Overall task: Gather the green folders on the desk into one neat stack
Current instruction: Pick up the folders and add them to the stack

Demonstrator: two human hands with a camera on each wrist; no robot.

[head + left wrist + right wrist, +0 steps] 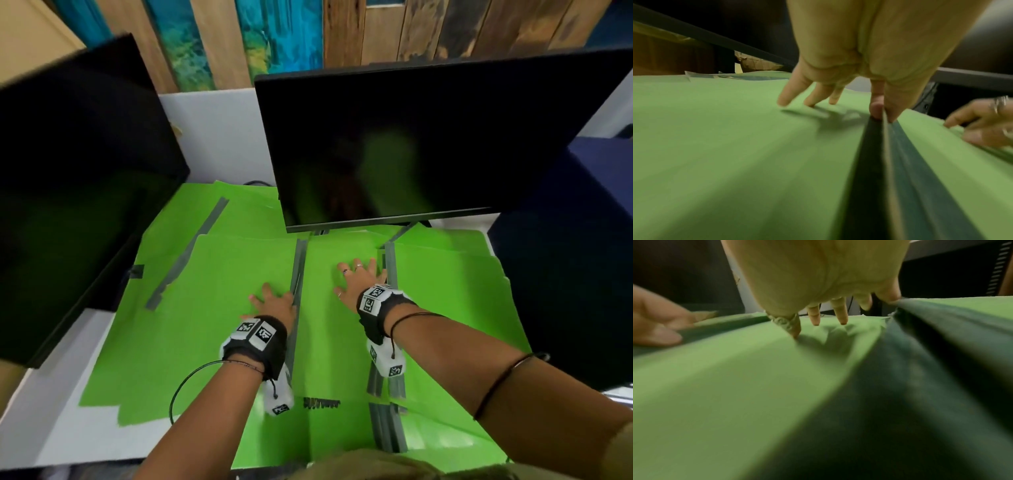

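Several green folders with grey spines lie overlapping across the desk (pixel 58 394). My left hand (pixel 270 301) sits on the left folder (pixel 212 308). In the left wrist view its thumb and forefinger (pixel 876 105) pinch the raised edge of a grey spine (pixel 869 154), and the other fingers touch the green cover (pixel 735 138). My right hand (pixel 358 279) lies flat with fingers spread on the middle folder (pixel 329 342). Its thumb (pixel 888 290) is at the grey spine (pixel 920 353) on the right. More folders lie at the right (pixel 452 301) and at the back (pixel 239 212).
A black monitor (pixel 411 144) stands over the back of the folders, its stand legs (pixel 404 231) among them. A second black screen (pixel 75 192) overhangs the left side. A dark blue surface (pixel 565 274) borders the desk on the right. White desk shows at the front left.
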